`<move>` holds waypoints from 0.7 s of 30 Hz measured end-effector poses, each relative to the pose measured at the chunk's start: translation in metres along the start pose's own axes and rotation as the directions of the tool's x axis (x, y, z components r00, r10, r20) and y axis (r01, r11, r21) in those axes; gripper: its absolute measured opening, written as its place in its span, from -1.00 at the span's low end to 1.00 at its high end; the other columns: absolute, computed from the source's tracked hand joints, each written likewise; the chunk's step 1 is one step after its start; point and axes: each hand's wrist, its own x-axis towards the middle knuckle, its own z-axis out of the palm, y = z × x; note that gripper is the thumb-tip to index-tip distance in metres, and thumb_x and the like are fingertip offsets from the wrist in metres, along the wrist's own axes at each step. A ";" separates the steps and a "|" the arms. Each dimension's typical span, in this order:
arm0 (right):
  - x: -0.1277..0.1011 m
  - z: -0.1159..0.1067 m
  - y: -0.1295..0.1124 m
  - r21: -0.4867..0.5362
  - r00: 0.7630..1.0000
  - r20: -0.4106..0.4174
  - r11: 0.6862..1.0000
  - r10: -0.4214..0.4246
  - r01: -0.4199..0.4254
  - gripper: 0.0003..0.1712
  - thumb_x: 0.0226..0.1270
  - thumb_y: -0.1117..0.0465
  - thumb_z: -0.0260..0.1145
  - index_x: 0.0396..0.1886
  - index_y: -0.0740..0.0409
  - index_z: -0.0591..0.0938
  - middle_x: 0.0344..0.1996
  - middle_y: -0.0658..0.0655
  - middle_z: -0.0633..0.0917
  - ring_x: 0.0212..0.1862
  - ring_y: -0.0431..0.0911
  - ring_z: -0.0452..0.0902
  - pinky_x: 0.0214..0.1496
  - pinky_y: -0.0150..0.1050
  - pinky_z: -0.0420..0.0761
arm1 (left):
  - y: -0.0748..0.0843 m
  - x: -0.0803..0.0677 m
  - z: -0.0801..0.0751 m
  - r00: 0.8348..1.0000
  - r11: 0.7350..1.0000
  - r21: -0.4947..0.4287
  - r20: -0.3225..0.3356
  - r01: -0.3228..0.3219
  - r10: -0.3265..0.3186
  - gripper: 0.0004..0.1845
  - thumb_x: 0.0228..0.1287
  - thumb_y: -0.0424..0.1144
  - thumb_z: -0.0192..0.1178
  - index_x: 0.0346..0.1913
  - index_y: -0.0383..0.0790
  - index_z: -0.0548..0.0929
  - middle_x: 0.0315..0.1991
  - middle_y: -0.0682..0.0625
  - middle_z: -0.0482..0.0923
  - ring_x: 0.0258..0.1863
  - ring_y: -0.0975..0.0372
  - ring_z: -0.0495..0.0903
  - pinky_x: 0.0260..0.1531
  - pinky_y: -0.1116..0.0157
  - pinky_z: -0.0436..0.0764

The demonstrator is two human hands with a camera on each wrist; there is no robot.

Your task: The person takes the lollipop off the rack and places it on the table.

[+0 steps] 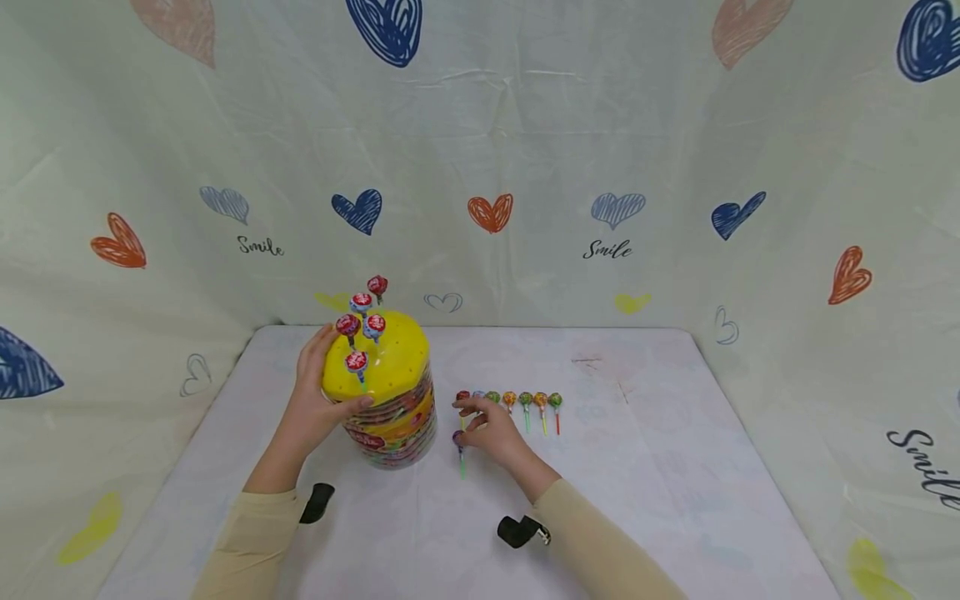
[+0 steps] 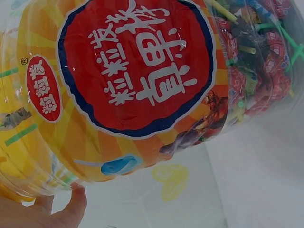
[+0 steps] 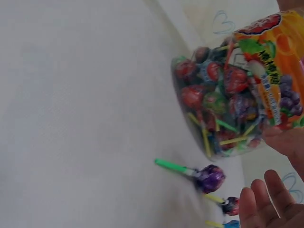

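A clear plastic jar full of wrapped lollipops stands on the table, with a yellow lid. Several red lollipops stick up from the lid. My left hand grips the jar at its lid, thumb on the near side. In the left wrist view the jar's red and orange label fills the frame. My right hand hovers with relaxed fingers over the table, right of the jar. A purple lollipop with a green stick lies just beside its fingertips; in the right wrist view the purple lollipop lies apart from my fingers.
A row of several lollipops lies on the white tablecloth just beyond my right hand. Heart-printed cloth walls close in the table at the back and both sides.
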 end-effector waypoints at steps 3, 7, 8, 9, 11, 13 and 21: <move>0.004 0.003 0.011 -0.109 0.997 0.080 0.994 -0.016 0.025 -0.45 -0.03 0.41 0.53 0.06 0.23 0.67 -0.05 0.21 0.56 -0.19 -0.04 0.44 -0.24 -0.28 0.53 | -0.001 0.000 0.000 1.000 1.000 -0.003 0.001 0.002 -0.002 0.07 0.09 -0.22 0.46 0.54 -0.16 -0.04 0.53 -0.13 -0.28 0.43 -0.19 -0.08 0.28 -0.26 0.17; 0.009 0.007 0.027 -0.199 0.985 0.161 0.976 -0.053 0.085 -0.46 -0.06 0.41 0.56 0.03 0.23 0.70 -0.15 0.17 0.55 -0.24 -0.09 0.37 -0.23 -0.28 0.48 | -0.002 0.001 0.001 1.000 1.000 -0.007 0.006 0.001 -0.001 0.07 0.09 -0.21 0.47 0.54 -0.16 -0.04 0.53 -0.13 -0.29 0.43 -0.19 -0.09 0.29 -0.26 0.15; 0.009 0.008 0.029 -0.208 0.984 0.171 0.974 -0.052 0.088 -0.46 -0.06 0.40 0.56 0.02 0.22 0.70 -0.18 0.14 0.55 -0.26 -0.10 0.36 -0.25 -0.29 0.47 | -0.002 0.001 0.001 1.000 1.000 -0.008 0.006 -0.001 0.001 0.08 0.09 -0.21 0.47 0.54 -0.16 -0.04 0.53 -0.13 -0.29 0.43 -0.19 -0.09 0.29 -0.27 0.15; 0.009 0.008 0.030 -0.207 0.983 0.177 0.975 -0.048 0.084 -0.47 -0.07 0.40 0.56 0.01 0.23 0.71 -0.21 0.13 0.55 -0.27 -0.11 0.35 -0.27 -0.30 0.46 | -0.003 0.001 0.001 1.000 1.000 -0.007 0.005 -0.002 0.002 0.08 0.08 -0.21 0.47 0.54 -0.16 -0.03 0.53 -0.12 -0.28 0.43 -0.19 -0.09 0.29 -0.26 0.15; 0.009 0.009 0.030 -0.216 0.984 0.179 0.974 -0.023 0.062 -0.49 -0.06 0.40 0.56 0.00 0.21 0.72 -0.24 0.10 0.54 -0.29 -0.12 0.34 -0.31 -0.33 0.44 | -0.003 0.001 0.002 1.000 1.000 -0.010 0.004 -0.002 0.002 0.08 0.08 -0.21 0.48 0.54 -0.15 -0.03 0.53 -0.12 -0.29 0.43 -0.18 -0.09 0.30 -0.26 0.14; 0.008 0.010 0.030 -0.219 0.985 0.174 0.975 -0.007 0.046 -0.50 -0.07 0.40 0.55 -0.02 0.23 0.72 -0.27 0.08 0.52 -0.31 -0.12 0.34 -0.35 -0.33 0.43 | -0.004 0.001 0.002 1.000 1.000 -0.010 0.003 -0.002 0.002 0.09 0.07 -0.22 0.48 0.54 -0.15 -0.03 0.53 -0.12 -0.28 0.44 -0.18 -0.09 0.31 -0.25 0.13; 0.006 0.009 0.032 -0.224 0.990 0.135 0.975 0.036 -0.005 -0.54 -0.06 0.38 0.55 -0.05 0.23 0.72 -0.29 0.06 0.51 -0.38 -0.16 0.38 -0.41 -0.35 0.42 | -0.002 0.000 0.001 1.000 1.000 -0.007 0.000 -0.004 0.004 0.08 0.07 -0.23 0.47 0.54 -0.15 -0.03 0.53 -0.13 -0.29 0.43 -0.19 -0.09 0.30 -0.27 0.14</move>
